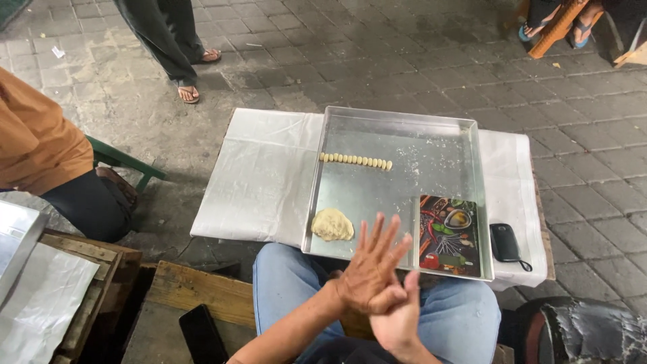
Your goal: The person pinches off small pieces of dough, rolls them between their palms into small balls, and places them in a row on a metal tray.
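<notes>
My left hand (369,268) lies flat with fingers spread across my right hand (399,318), palm to palm above my lap in blue jeans. Whatever is between the palms is hidden. Just beyond the hands a shiny metal tray (404,128) rests on a low table. In the tray, a pale dough lump (331,224) sits at the near left corner and a row of several small dough pieces (356,160) lies farther back. A small board with a colourful picture (450,236) fills the tray's near right corner.
White plastic sheet (263,175) covers the table. A black device (504,241) lies right of the tray. A dark phone (201,334) rests on the wooden bench at lower left. A seated person in orange (40,141) and a standing person's sandalled feet (189,94) are nearby.
</notes>
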